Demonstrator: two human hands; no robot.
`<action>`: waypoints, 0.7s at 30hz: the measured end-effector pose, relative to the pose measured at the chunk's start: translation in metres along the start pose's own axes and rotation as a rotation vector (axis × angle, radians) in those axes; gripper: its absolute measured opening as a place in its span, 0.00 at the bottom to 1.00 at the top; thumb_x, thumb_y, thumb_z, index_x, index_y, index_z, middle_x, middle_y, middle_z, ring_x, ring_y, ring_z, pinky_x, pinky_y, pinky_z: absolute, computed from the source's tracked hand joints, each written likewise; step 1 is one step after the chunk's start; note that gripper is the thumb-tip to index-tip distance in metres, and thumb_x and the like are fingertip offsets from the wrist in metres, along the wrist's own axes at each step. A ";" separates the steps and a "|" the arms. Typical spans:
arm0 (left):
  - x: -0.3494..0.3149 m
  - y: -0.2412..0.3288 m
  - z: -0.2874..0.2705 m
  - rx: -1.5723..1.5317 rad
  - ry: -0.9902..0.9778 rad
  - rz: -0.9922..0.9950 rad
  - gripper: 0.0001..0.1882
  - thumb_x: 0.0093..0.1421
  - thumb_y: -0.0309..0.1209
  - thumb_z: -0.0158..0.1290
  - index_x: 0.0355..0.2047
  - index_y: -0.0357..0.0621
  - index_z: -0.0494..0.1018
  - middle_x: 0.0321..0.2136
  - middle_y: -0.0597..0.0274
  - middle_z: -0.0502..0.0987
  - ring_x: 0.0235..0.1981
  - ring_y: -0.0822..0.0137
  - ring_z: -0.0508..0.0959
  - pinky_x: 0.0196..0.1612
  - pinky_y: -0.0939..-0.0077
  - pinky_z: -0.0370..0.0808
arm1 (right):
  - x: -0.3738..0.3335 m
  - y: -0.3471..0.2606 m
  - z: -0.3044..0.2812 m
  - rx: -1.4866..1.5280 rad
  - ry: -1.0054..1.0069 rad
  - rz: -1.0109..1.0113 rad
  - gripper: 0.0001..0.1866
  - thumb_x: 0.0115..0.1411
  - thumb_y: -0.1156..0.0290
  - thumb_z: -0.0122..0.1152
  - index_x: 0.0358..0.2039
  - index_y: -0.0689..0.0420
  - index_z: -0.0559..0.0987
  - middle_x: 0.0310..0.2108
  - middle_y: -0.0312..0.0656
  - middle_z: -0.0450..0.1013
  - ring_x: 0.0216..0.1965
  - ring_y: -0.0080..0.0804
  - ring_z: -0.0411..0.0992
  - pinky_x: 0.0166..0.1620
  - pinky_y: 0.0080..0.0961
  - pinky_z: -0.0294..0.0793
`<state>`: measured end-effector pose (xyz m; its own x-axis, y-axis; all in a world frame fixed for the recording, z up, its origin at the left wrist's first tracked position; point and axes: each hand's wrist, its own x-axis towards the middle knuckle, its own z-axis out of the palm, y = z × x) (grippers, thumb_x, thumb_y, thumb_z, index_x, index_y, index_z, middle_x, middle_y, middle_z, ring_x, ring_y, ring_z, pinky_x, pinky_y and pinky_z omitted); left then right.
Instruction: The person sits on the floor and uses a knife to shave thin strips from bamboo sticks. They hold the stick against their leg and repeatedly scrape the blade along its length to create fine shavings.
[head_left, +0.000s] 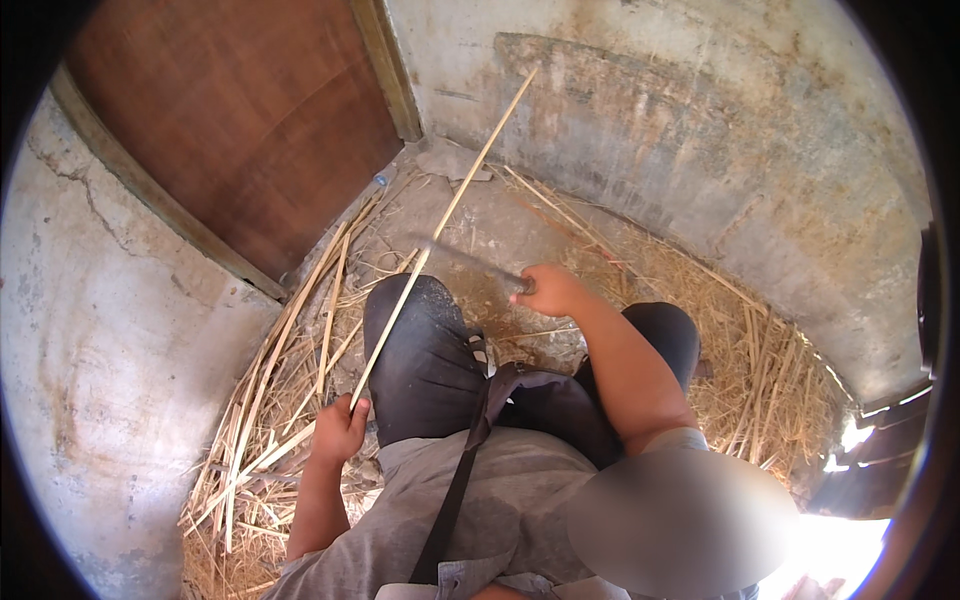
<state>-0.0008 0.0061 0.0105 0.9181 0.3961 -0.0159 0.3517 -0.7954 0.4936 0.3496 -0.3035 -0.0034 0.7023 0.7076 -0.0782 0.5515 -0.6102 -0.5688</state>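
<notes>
A long, pale bamboo strip (462, 192) slants up from beside my left hip, across my left knee and toward the far wall. Its lower end is gripped in my left hand (342, 428), fingers wrapped round it. My right hand (552, 290), beyond my knees, is closed on the handle of a knife (475, 262). The dark, narrow blade points left and is smeared by motion. Its tip meets or overlaps the strip just past my left knee; I cannot tell whether they touch. Pale dust speckles that dark trouser knee (425, 300).
Several loose bamboo strips (262, 385) lie along the left wall. Straw-like shavings and more strips (755, 385) heap up at the right. Ahead, a brown door (235, 110) and a stained wall (690, 130) enclose the corner. A flat stone-like slab (452, 160) lies near the door frame.
</notes>
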 end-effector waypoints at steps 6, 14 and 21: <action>0.001 -0.002 0.003 -0.024 -0.003 -0.017 0.29 0.71 0.53 0.47 0.27 0.36 0.71 0.17 0.42 0.73 0.23 0.38 0.77 0.28 0.52 0.70 | -0.005 0.007 -0.010 0.037 0.100 0.143 0.31 0.54 0.49 0.69 0.47 0.65 0.81 0.42 0.59 0.79 0.46 0.56 0.77 0.50 0.44 0.76; 0.000 -0.005 0.007 -0.027 0.027 0.026 0.29 0.71 0.53 0.47 0.26 0.36 0.70 0.16 0.42 0.73 0.22 0.38 0.77 0.27 0.52 0.70 | -0.005 -0.022 0.023 -0.064 -0.172 -0.107 0.26 0.54 0.50 0.69 0.46 0.56 0.83 0.42 0.53 0.80 0.48 0.55 0.77 0.51 0.44 0.76; -0.002 -0.005 0.006 -0.021 0.008 0.007 0.30 0.71 0.54 0.47 0.26 0.36 0.70 0.16 0.42 0.73 0.22 0.38 0.77 0.27 0.52 0.70 | -0.004 -0.017 0.003 -0.081 -0.105 -0.053 0.26 0.54 0.50 0.70 0.46 0.56 0.83 0.42 0.52 0.80 0.47 0.55 0.77 0.50 0.44 0.76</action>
<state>-0.0031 0.0070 0.0028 0.9190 0.3942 -0.0051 0.3410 -0.7885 0.5118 0.3366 -0.2948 0.0043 0.6224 0.7706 -0.1372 0.6243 -0.5944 -0.5068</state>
